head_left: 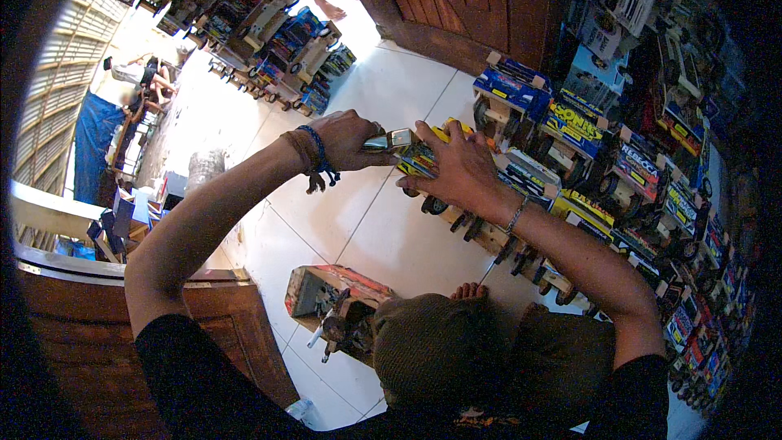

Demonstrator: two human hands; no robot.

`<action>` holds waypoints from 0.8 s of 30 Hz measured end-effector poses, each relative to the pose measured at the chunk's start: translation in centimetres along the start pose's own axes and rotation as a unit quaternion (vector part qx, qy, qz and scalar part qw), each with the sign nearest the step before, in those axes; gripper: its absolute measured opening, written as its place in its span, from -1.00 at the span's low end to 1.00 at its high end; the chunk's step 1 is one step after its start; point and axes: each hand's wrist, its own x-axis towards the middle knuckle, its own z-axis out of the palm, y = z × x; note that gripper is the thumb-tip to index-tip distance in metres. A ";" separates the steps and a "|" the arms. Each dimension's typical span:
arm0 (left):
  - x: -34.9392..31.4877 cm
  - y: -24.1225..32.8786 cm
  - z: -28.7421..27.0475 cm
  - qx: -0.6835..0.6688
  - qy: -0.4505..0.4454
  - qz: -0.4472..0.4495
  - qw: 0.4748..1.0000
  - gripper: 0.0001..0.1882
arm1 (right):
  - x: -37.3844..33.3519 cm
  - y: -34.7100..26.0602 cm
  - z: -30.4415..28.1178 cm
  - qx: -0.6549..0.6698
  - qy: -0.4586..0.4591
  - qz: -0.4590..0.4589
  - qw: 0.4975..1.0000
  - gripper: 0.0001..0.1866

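Over the white tiled floor, my left hand (346, 140) is closed around a shiny metal tool (397, 138) with a squared silver head; its exact kind is hard to make out. My right hand (463, 167) grips a small toy truck (419, 159) with yellow printed sides, its fingers bent over the top and thumb underneath. The tool's head meets the near end of my right fingers, close against the truck. Part of the truck is hidden by my right hand.
Rows of wooden toy trucks (574, 126) crowd the right side; more toy trucks (301, 57) stand at the far left. Below my hands sits a wooden box (305, 293) holding metal tools. A brown wooden door (464, 0) stands behind. Another person (151, 81) is outside, left.
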 end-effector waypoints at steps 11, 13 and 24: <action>-0.2 0.4 0.0 0.006 0.011 -0.007 1.000 -0.37 | 0.2 -0.7 -1.4 0.027 -0.089 0.055 0.994 0.11; -0.2 0.5 -0.2 0.015 0.001 -0.018 1.000 -0.37 | 0.2 -0.7 -1.3 0.016 -0.091 0.057 0.994 0.10; -0.3 0.9 0.2 0.010 0.002 -0.031 0.999 -0.37 | 0.1 -0.6 -1.1 0.022 -0.058 0.039 0.997 0.04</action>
